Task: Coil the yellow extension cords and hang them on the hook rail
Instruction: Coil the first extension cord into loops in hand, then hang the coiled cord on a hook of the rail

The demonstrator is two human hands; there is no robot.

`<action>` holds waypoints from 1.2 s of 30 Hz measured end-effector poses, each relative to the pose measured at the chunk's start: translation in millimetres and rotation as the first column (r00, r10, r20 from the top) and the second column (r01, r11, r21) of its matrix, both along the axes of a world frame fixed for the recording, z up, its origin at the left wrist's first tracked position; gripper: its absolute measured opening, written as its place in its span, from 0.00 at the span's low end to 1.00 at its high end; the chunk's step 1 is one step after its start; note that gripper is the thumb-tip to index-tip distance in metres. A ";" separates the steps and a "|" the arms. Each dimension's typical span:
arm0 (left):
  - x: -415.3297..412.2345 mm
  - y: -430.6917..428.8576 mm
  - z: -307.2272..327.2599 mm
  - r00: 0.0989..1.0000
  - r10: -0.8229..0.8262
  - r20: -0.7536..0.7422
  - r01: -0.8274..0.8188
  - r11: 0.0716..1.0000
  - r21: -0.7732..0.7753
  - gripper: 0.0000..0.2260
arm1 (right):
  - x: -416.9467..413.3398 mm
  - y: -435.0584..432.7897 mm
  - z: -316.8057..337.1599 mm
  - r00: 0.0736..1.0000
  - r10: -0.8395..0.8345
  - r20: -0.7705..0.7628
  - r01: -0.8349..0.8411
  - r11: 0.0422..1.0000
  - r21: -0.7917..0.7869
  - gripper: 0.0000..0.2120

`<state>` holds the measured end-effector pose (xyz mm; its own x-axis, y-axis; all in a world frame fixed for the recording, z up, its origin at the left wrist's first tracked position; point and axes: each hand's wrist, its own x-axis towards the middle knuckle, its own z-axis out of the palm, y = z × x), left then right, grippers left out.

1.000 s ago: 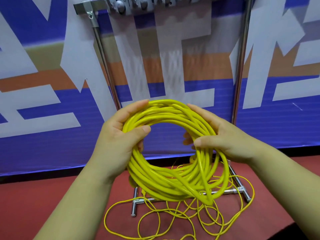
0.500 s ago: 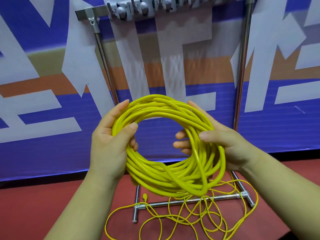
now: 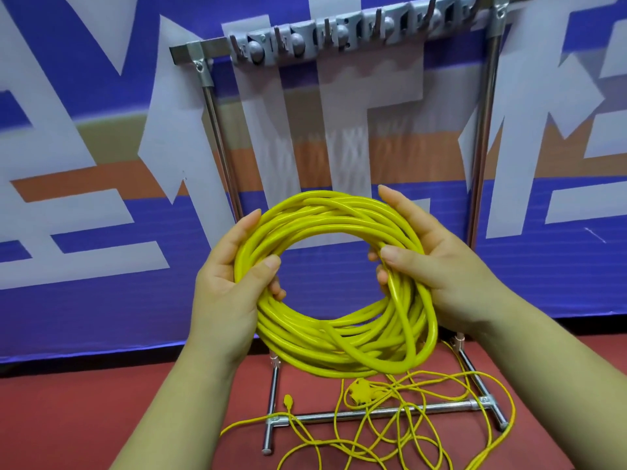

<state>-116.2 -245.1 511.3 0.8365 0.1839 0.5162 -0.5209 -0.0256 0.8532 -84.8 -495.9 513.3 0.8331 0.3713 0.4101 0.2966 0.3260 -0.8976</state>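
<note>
- Blue-and-white banner (image 3: 101, 300) backs a steel rack (image 3: 481, 147); its hook rail (image 3: 339, 42) sits high above both hands.
- Gripping opposite sides of the coiled yellow cord (image 3: 325, 354) (ring upright): left hand (image 3: 224, 293), right hand (image 3: 441, 266).

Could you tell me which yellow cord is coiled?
The thick cord, gripped by the left hand and right hand; the thin cord lies loose on the floor.

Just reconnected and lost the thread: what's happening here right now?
A person holds a coiled yellow cord with both hands, left hand gripping its left side, right hand its right. No cord hangs on the hook rail above. Thinner loose yellow cord lies tangled on the floor at the stand's base.
</note>
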 end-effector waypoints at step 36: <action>277.0 110.7 256.4 0.931 0.199 0.307 -0.353 0.706 0.614 0.25 | 252.1 103.2 307.1 0.530 -0.106 0.842 0.804 0.377 -0.459 0.35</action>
<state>160.8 -134.4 767.7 0.6650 -0.0549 0.7448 -0.5563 -0.7019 0.4449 167.2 -392.7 820.4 0.6297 0.4293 0.6474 0.6607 -0.7344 -0.1556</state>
